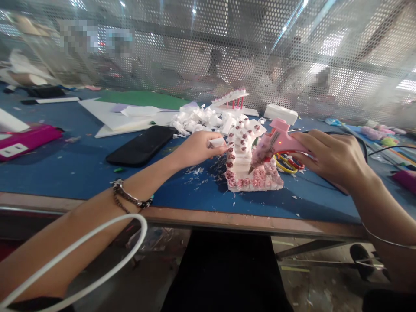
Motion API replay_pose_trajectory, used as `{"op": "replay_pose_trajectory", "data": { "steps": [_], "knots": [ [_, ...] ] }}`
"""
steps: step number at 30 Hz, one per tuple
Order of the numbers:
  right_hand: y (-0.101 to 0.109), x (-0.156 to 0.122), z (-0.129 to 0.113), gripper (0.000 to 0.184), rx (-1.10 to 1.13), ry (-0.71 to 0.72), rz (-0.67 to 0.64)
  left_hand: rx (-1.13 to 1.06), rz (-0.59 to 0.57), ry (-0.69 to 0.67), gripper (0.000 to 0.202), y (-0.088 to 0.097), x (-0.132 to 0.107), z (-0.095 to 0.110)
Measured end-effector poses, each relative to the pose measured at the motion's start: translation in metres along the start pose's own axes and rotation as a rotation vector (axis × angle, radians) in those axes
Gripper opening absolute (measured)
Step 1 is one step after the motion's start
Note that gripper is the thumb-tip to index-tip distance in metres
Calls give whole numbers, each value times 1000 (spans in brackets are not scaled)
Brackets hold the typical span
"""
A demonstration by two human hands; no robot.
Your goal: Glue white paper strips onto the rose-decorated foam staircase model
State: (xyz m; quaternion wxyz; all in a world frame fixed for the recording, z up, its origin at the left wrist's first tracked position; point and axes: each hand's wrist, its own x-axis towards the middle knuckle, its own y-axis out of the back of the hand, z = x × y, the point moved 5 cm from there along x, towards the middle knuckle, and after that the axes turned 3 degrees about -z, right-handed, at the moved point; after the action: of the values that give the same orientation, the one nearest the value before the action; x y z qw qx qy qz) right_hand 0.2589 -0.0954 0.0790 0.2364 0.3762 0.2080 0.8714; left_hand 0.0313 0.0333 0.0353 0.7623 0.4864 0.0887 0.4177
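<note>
My right hand (328,158) grips a pink hot glue gun (276,141), its nozzle pointing down at a small white staircase model (242,167). Pink and dark red paper-like roses edge the model's base and steps. An orange light glows on the gun. At the model's left side, my left hand (203,147) is closed in a pinch. A small white rolled strip (216,142) shows at its fingers. Whether the fingertips touch the model I cannot tell.
A black phone (141,145) lies left of my left hand. Behind are white scraps (201,119), another white stair piece with pink posts (232,102) and a white block (281,113). Yellow-and-red handles (287,167) lie beside the model. A white cable (143,229) loops near my left forearm.
</note>
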Motion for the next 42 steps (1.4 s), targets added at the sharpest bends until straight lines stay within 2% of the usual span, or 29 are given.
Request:
{"op": "replay_pose_trajectory", "data": {
  "steps": [12, 23, 42],
  "knots": [
    [1, -1, 2, 30, -12, 46, 4, -32, -22, 12, 28, -1, 1, 2],
    [0, -3, 8, 29, -65, 15, -2, -33, -9, 20, 27, 0, 0, 3],
    [-6, -5, 15, 33, 55, 9, -44, -57, -13, -14, 33, -1, 0, 2]
  ]
}}
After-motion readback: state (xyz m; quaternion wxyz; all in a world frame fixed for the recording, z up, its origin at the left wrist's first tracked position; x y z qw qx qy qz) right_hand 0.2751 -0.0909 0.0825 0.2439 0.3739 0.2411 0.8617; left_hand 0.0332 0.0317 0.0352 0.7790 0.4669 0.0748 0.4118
